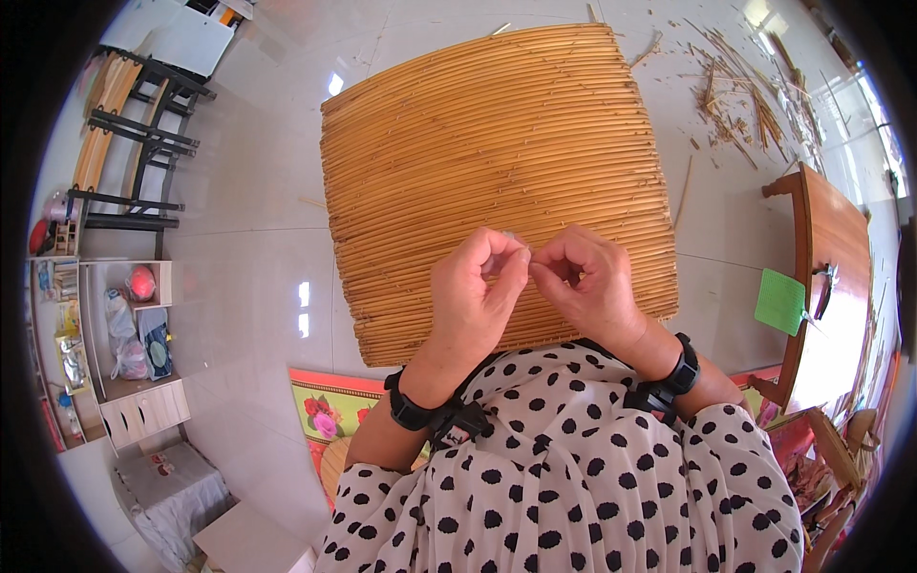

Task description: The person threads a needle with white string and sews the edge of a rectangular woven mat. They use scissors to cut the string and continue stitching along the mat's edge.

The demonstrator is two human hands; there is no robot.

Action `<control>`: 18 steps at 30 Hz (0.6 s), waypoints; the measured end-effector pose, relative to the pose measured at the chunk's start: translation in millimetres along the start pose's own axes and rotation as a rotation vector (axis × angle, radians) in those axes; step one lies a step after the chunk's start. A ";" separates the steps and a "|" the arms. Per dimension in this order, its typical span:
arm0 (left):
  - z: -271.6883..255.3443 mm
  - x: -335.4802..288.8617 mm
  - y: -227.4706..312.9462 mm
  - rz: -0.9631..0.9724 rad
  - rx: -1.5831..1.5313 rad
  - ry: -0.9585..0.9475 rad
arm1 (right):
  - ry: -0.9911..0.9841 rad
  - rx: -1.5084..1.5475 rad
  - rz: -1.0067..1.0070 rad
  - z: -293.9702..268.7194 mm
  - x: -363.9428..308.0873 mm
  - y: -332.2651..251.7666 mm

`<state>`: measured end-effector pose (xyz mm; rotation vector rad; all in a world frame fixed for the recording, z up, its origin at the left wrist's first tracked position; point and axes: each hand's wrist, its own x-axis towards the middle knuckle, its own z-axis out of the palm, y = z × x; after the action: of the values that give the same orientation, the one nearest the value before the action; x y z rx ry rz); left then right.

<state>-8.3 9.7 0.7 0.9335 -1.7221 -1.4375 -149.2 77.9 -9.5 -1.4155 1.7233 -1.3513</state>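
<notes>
A square mat of yellow-brown reed-like stalks (497, 143) lies in front of me, its near edge at my lap. The stalks run side by side from left to right, with small knots or stubs dotted across them. Above its near half, my left hand (480, 284) and my right hand (589, 277) meet, thumbs and forefingers pinched together. Whatever is between the fingertips is too small to make out. Both wrists wear black bands, and the fingertips hide a bit of the mat behind them.
Loose stalks and broken bits (750, 100) litter the floor at the far right. A wooden table (831, 277) stands at the right, with a green fly swatter (781, 302) at its edge. On the left are black-framed folded furniture (143, 143) and a shelf unit (124, 382). A floral mat (330, 406) lies beneath me.
</notes>
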 end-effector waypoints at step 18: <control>-2.8 -2.2 -12.6 -0.004 -0.137 0.006 | -0.038 0.013 0.022 -0.7 0.0 -0.1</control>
<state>-3.6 8.6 -11.6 0.8669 -1.5962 -1.5322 -149.8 78.2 -9.2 -1.4021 1.6978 -1.3128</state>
